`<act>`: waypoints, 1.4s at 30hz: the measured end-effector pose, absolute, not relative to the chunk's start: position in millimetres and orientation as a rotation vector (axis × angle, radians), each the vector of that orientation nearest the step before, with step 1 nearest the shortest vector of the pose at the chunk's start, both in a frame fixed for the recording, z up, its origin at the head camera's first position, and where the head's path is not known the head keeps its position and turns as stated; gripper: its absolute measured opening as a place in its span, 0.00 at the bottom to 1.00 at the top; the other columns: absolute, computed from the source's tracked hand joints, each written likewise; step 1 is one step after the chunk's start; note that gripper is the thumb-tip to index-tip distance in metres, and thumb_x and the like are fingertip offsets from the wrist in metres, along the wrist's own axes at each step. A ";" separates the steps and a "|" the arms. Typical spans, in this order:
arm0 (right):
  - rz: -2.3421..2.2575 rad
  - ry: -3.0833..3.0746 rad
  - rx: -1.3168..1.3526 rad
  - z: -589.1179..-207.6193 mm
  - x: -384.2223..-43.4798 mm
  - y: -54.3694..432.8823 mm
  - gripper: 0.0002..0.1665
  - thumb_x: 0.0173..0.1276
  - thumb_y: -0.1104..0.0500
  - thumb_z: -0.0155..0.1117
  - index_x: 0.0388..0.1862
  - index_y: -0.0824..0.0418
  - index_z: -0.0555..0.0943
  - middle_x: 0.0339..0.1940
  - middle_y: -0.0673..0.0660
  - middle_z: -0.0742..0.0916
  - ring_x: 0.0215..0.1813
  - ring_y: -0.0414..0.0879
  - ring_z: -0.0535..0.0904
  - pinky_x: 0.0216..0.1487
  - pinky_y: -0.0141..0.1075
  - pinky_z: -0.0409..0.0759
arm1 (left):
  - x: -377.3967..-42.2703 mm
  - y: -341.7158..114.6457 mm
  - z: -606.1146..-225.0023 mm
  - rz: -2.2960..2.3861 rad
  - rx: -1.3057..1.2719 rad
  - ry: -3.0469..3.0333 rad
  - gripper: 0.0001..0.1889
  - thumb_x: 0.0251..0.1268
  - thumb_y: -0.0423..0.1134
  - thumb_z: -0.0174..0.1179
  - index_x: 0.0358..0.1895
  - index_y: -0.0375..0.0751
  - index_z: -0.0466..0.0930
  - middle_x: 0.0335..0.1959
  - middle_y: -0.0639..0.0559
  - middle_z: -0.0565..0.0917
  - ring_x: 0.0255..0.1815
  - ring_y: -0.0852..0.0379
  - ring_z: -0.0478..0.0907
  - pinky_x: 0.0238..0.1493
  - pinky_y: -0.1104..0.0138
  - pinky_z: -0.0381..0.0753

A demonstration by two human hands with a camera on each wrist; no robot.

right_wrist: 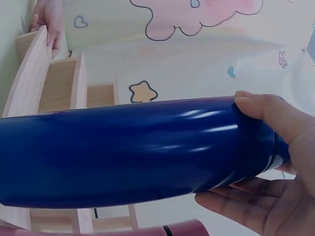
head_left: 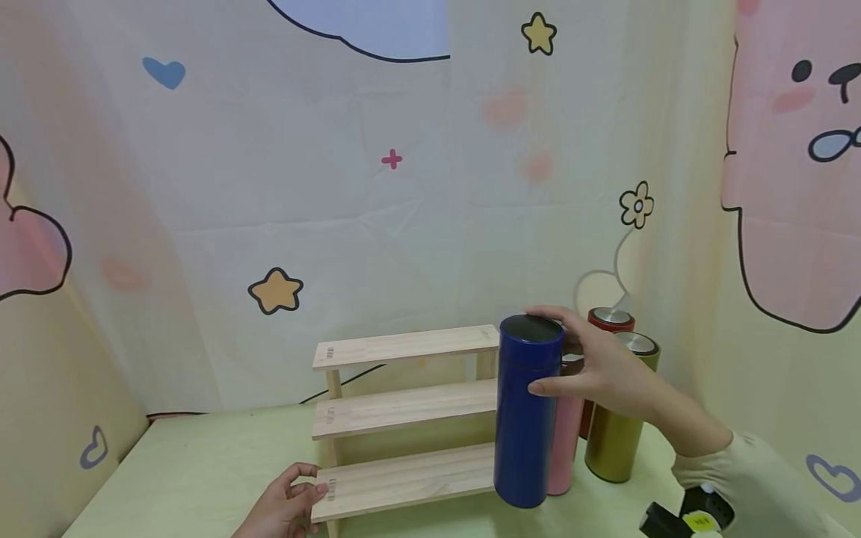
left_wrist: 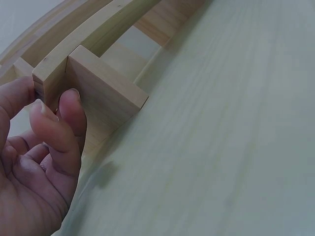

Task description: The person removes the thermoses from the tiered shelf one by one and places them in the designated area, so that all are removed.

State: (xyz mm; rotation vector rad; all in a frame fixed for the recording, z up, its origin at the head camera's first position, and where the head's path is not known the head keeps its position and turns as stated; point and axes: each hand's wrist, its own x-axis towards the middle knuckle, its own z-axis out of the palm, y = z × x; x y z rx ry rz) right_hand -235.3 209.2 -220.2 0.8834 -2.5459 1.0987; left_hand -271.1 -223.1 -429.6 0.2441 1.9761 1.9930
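My right hand [head_left: 602, 366] grips a dark blue thermos [head_left: 528, 433] near its top, thumb on the near side and fingers behind. The thermos stands upright in the air before the right end of a three-tier wooden rack [head_left: 403, 411]. In the right wrist view the blue thermos [right_wrist: 123, 155] spans the frame, with the thumb and fingers around its lid end. With thumb and fingers, my left hand [head_left: 285, 501] pinches the left end of the rack's lowest shelf. The left wrist view shows those fingertips at the shelf's corner [left_wrist: 42, 81].
A pink thermos [head_left: 563, 448] stands partly hidden behind the blue one. Right of it are a gold-green thermos [head_left: 612, 444] and a red one [head_left: 608, 320] farther back. A printed cloth [head_left: 403, 261] hangs behind the pale green table [head_left: 202, 463].
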 end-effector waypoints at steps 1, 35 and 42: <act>1.094 -2.545 0.882 -220.5 -234.4 211.0 0.46 0.57 0.55 0.74 0.71 0.53 0.60 0.60 0.63 0.80 0.58 0.58 0.79 0.47 0.37 0.83 | -270.9 -223.1 -429.6 1.993 0.244 1.977 0.21 0.68 0.45 0.59 0.54 0.37 0.62 0.32 0.55 0.81 0.21 0.63 0.76 0.22 0.73 0.73; 1.070 -2.495 0.791 -271.2 -217.5 287.8 0.49 0.53 0.67 0.75 0.71 0.56 0.60 0.52 0.31 0.77 0.48 0.28 0.79 0.38 0.31 0.83 | -265.0 -222.4 -424.7 2.006 0.234 1.978 0.19 0.69 0.45 0.58 0.53 0.40 0.63 0.29 0.56 0.79 0.19 0.64 0.78 0.18 0.76 0.73; 1.061 -2.499 0.753 -282.7 -220.7 295.0 0.50 0.53 0.67 0.75 0.71 0.60 0.59 0.51 0.28 0.77 0.48 0.25 0.77 0.38 0.29 0.82 | -265.9 -222.8 -427.2 2.019 0.231 1.961 0.19 0.69 0.45 0.59 0.52 0.40 0.63 0.30 0.56 0.79 0.19 0.64 0.77 0.18 0.75 0.72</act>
